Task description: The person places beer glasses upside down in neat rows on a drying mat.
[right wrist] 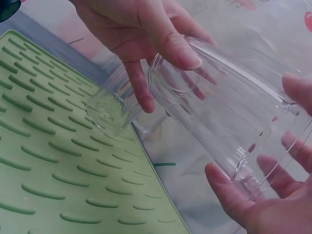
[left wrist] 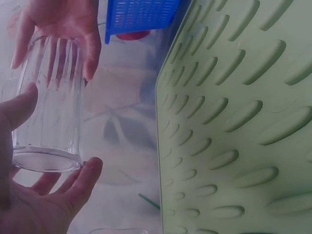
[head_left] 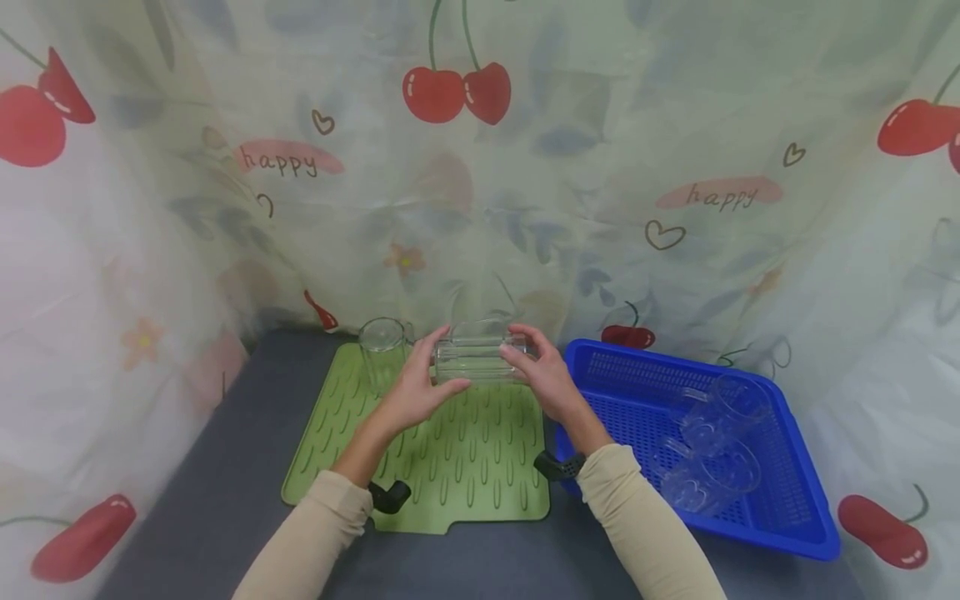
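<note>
A clear glass mug point(head_left: 472, 360) lies sideways in the air above the green drying mat point(head_left: 480, 467), held between both hands. My left hand point(head_left: 422, 379) grips its thick base end, thumb and fingers spread around it; the left wrist view shows that base point(left wrist: 46, 160) close to the fingertips. At the opposite end, my right hand point(head_left: 546, 375) holds the mug with fingers around its wall, as the right wrist view shows too. Another glass mug point(head_left: 381, 358) stands upright at the mat's back left, just behind the left hand.
On the right sits a blue plastic basket point(head_left: 813, 500) with clear glass mugs point(head_left: 708, 479) in its right part. The mat lies on a dark grey table point(head_left: 217, 475). A cherry-printed curtain point(head_left: 525, 208) encloses the back and sides.
</note>
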